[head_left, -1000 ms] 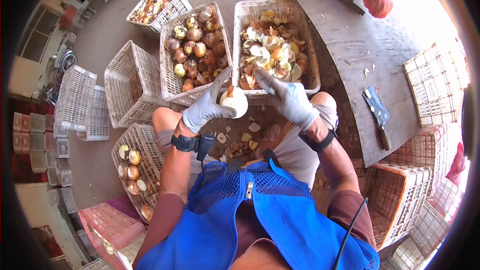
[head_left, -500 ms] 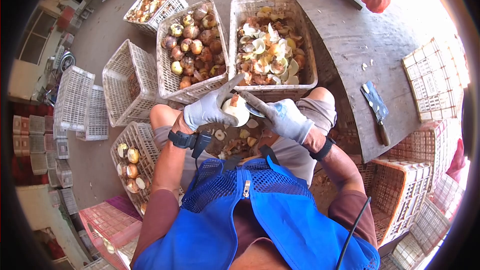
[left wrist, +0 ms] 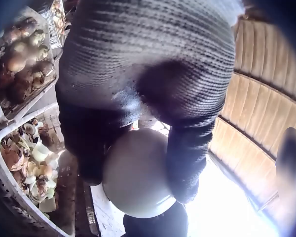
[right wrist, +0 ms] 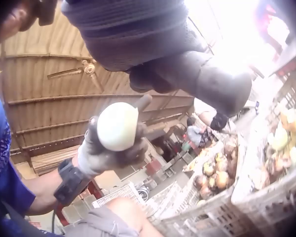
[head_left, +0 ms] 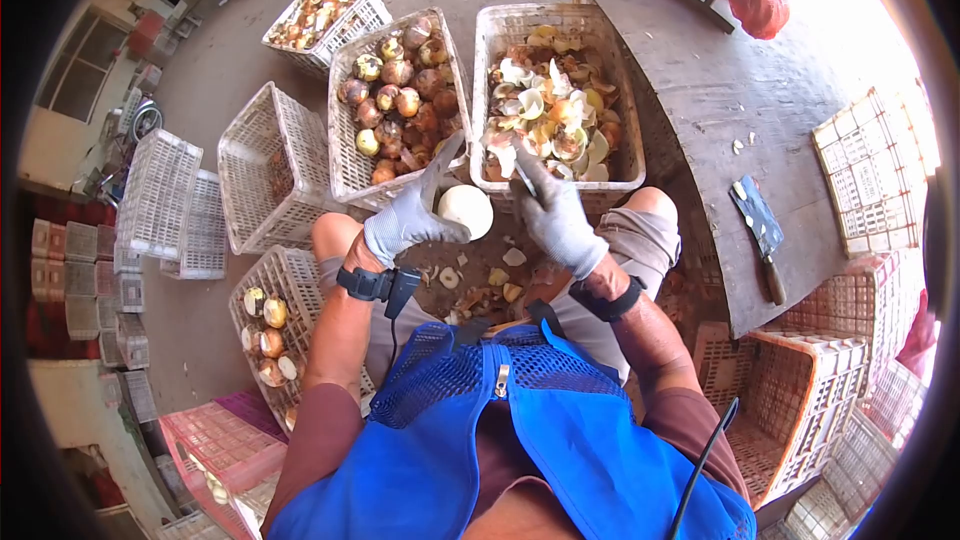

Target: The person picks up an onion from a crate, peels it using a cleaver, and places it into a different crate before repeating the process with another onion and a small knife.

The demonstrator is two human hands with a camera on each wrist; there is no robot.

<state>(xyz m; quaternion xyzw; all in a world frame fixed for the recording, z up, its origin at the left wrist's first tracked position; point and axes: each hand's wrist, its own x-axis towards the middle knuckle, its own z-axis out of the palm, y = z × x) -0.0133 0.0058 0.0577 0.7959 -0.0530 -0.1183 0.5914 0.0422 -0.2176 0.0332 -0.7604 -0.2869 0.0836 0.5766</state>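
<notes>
A peeled white onion (head_left: 466, 212) sits in the grip of my gloved left hand (head_left: 405, 225), held between thumb and fingers over my lap. The left wrist view shows the fingers on both sides of the smooth onion (left wrist: 138, 173). To its right, my gloved right hand (head_left: 562, 220) is apart from the onion, fingers pointing forward at the near rim of the peel crate (head_left: 640, 155). It pinches a small blade (head_left: 526, 182), mostly hidden by the glove. In the right wrist view the right hand's curled fingers (right wrist: 197, 81) are above the onion.
A crate of unpeeled onions (head_left: 335, 140) stands left of the peel crate. At my left knee, another crate (head_left: 320, 290) holds several partly peeled onions. A cleaver (head_left: 758, 225) lies on the wooden table (head_left: 690, 90) at right. Scraps (head_left: 480, 290) litter the floor between my legs.
The right hand came in to the onion with the blade, then moved back away toward the peel crate. The brown tuft on the onion no longer shows. The left hand kept its hold.
</notes>
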